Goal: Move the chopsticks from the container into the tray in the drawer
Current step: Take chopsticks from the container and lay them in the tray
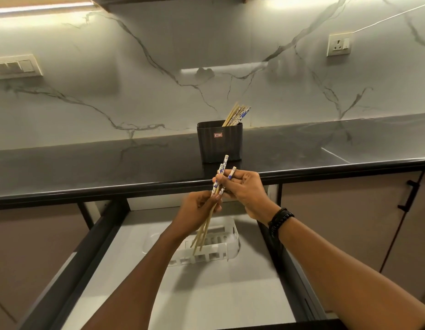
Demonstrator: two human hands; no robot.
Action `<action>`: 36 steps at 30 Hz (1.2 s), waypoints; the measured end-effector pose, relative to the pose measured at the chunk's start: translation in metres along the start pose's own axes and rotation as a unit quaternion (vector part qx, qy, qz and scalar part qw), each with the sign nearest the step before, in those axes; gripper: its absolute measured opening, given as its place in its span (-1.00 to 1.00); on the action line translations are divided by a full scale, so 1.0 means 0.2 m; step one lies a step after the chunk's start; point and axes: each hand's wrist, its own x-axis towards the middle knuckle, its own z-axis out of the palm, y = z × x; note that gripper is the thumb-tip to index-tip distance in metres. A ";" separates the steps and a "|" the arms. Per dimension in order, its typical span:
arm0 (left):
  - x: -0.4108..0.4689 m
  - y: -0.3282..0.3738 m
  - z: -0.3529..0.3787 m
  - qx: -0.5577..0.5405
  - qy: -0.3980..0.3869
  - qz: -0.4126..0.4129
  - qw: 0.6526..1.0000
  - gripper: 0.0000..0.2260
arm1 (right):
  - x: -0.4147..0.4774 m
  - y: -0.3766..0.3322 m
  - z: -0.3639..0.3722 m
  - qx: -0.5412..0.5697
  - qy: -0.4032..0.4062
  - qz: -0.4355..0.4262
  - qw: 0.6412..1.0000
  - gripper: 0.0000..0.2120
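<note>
A dark container point(220, 142) stands on the black counter, with several wooden chopsticks point(237, 115) leaning out of its right side. A bundle of chopsticks with blue-and-white tops point(215, 194) is held over the open drawer. My left hand point(197, 214) grips their middle, and my right hand point(245, 190) pinches their patterned upper ends. Their bare tips point down over the white tray point(227, 248) lying in the drawer; my left forearm hides part of that tray.
The drawer's pale floor point(206, 294) has dark rails on both sides. The black counter edge point(87, 191) runs across above it. Cabinet doors flank the drawer, the right one with a black handle point(408, 196). Wall sockets sit on the marble backsplash.
</note>
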 end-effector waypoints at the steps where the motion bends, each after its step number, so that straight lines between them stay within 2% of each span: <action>1: 0.00 0.00 -0.01 -0.002 -0.006 0.000 1.000 -0.74 | 0.00 0.00 0.00 0.000 -0.003 0.001 1.000 -0.80; 5: 0.00 0.00 -0.03 0.014 -0.033 -0.006 0.999 -0.76 | 0.00 -0.01 -0.01 -0.023 -0.023 -0.004 0.999 -0.88; 12: 0.00 0.01 -0.04 0.029 -0.052 0.005 0.998 -0.79 | 0.00 -0.03 -0.04 -0.048 -0.045 -0.009 0.998 -0.85; 15: 0.00 0.01 0.00 0.091 0.000 0.026 0.995 -0.80 | 0.00 -0.03 -0.04 -0.024 -0.026 -0.024 0.999 -0.87; 18: 0.01 0.01 0.03 0.193 0.123 0.099 0.968 -0.73 | 0.02 -0.04 -0.04 0.027 0.024 -0.029 0.999 -0.85; 20: -0.01 0.04 0.04 0.195 0.184 0.118 0.956 -0.77 | 0.04 -0.04 -0.06 0.080 0.055 -0.008 0.995 -0.84; 22: -0.02 0.07 0.06 0.177 0.174 0.104 0.963 -0.77 | 0.05 -0.03 -0.08 0.138 0.078 0.021 0.987 -0.83; 24: -0.03 0.09 0.09 0.123 0.128 0.052 0.983 -0.70 | 0.06 -0.02 -0.08 0.182 0.085 0.039 0.979 -0.83; 26: -0.03 0.11 0.12 -0.021 0.087 -0.048 0.995 -0.67 | 0.05 -0.01 -0.08 0.227 0.078 0.055 0.969 -0.81; 27: -0.02 0.12 0.12 -0.114 0.077 -0.101 0.985 -0.66 | 0.05 -0.01 -0.07 0.251 0.074 0.063 0.963 -0.80; 28: -0.02 0.13 0.12 -0.199 0.079 -0.142 0.966 -0.65 | 0.05 -0.01 -0.07 0.273 0.071 0.070 0.957 -0.78; 30: 0.00 0.15 0.10 -0.330 0.105 -0.172 0.922 -0.66 | 0.05 0.00 -0.06 0.303 0.062 0.081 0.948 -0.74; 33: 0.00 0.16 0.04 -0.480 0.139 -0.135 0.856 -0.72 | 0.04 0.01 -0.05 0.310 0.028 0.104 0.945 -0.70; 36: 0.00 0.18 0.00 -0.552 0.149 -0.112 0.813 -0.76 | 0.03 0.01 -0.03 0.297 0.001 0.112 0.948 -0.73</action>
